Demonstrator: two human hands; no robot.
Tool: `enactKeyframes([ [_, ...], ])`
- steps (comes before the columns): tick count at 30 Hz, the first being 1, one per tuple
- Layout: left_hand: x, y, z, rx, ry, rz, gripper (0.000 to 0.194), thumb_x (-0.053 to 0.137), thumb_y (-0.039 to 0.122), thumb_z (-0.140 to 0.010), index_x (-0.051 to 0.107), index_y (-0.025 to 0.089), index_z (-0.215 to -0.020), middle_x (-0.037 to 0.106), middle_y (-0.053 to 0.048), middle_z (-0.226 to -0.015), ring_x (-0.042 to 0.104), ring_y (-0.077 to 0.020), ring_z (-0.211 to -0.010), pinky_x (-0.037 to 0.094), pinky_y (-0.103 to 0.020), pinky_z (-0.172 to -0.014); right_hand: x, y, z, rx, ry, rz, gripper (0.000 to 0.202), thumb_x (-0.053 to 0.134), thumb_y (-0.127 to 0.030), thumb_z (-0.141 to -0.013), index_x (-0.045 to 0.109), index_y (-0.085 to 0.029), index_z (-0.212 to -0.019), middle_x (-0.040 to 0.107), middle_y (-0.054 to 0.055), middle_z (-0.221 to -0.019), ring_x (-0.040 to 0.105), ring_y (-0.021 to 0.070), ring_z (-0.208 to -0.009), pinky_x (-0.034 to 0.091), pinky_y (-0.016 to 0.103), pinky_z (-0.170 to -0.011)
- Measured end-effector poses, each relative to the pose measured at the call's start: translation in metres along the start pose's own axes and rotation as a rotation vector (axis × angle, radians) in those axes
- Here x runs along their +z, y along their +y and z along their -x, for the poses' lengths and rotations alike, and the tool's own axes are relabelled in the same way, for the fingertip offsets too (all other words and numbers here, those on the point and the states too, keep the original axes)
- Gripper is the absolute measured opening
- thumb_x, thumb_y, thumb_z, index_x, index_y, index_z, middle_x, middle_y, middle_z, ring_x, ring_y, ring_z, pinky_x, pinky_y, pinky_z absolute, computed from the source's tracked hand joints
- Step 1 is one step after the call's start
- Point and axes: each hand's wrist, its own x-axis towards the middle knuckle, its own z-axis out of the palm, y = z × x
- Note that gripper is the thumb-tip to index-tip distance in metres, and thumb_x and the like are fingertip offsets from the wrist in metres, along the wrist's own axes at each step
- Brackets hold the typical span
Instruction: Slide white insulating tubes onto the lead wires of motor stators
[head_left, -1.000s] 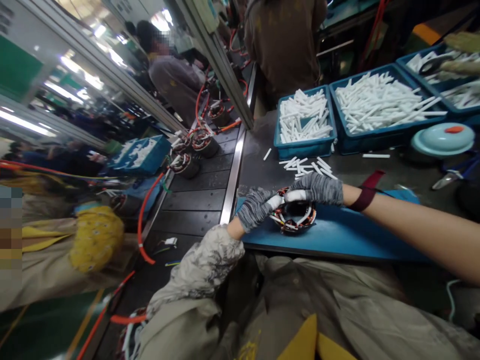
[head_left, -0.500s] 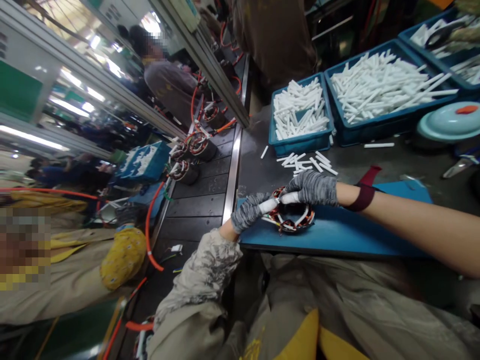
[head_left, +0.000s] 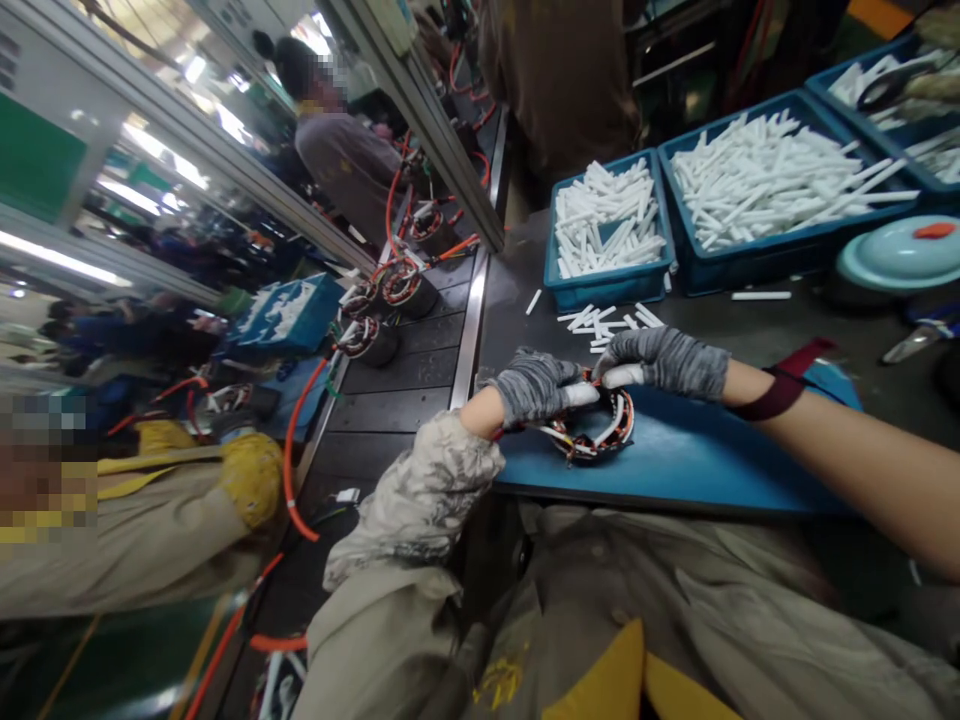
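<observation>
A motor stator [head_left: 624, 428], ringed with copper windings, wires and white sleeves, lies on the blue mat [head_left: 697, 450] in front of me. My left hand [head_left: 536, 387], in a grey knit glove with white fingertips, is closed at the stator's far left rim, thumb and fingers pinched on a wire. From the right, my right hand [head_left: 666, 360], gloved the same way, pinches at the far rim close to the left fingertips. The gloves hide the exact spot they grip. Just beyond the hands lie loose white tubes [head_left: 596, 325].
Blue bins [head_left: 607, 290] of white tubes stand at the back right, near a pale-green lidded container [head_left: 892, 255]. To the left, a conveyor [head_left: 382, 405] carries several stators [head_left: 367, 340]. A metal post [head_left: 442, 120] rises beside it. A co-worker's yellow-cuffed sleeve [head_left: 251, 480] is at left.
Both hands have shifted right along the stator's far rim, the left one covering more of it. The fingertips remain close together. The view has moved slightly.
</observation>
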Motion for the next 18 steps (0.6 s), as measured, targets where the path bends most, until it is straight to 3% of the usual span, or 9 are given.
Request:
enactKeyframes([
  [3, 0.008, 0.003, -0.010, 0.001, 0.074, 0.029, 0.041, 0.050, 0.051, -0.101, 0.074, 0.020, -0.115, 0.077, -0.004, -0.099, 0.068, -0.0191, -0.090, 0.045, -0.028, -0.083, 0.002, -0.004, -0.002, 0.025, 0.060, -0.033, 0.057, 0.071, -0.073, -0.074, 0.074, -0.019, -0.093, 0.074, 0.005, -0.089, 0.067, 0.0229, -0.086, 0.052, 0.037, -0.083],
  [7, 0.022, 0.000, -0.002, 0.005, 0.252, 0.004, 0.041, 0.050, 0.051, -0.101, 0.074, 0.020, -0.112, 0.076, -0.007, -0.100, 0.067, -0.0215, -0.092, 0.047, -0.031, -0.088, 0.002, -0.008, 0.001, 0.044, 0.084, -0.053, 0.061, 0.074, -0.076, -0.069, 0.073, -0.019, -0.091, 0.074, 0.006, -0.088, 0.067, 0.0237, -0.087, 0.053, 0.037, -0.083],
  [11, 0.028, -0.009, 0.006, 0.034, 0.255, 0.043, 0.039, 0.045, 0.046, -0.103, 0.074, 0.019, -0.106, 0.075, -0.007, -0.096, 0.066, -0.0204, -0.088, 0.048, -0.030, -0.087, 0.003, -0.009, 0.007, 0.044, 0.113, -0.050, 0.054, 0.072, -0.070, -0.074, 0.076, -0.020, -0.095, 0.075, 0.006, -0.092, 0.068, 0.0250, -0.091, 0.053, 0.041, -0.089],
  [18, 0.026, 0.000, -0.030, 0.052, 0.241, 0.145, 0.035, 0.047, 0.039, -0.102, 0.071, 0.016, -0.091, 0.071, -0.007, -0.085, 0.063, -0.0202, -0.081, 0.050, -0.034, -0.087, 0.006, -0.008, 0.003, 0.043, 0.235, -0.020, 0.053, 0.074, -0.070, -0.071, 0.076, -0.021, -0.091, 0.076, 0.006, -0.092, 0.068, 0.0262, -0.091, 0.054, 0.042, -0.088],
])
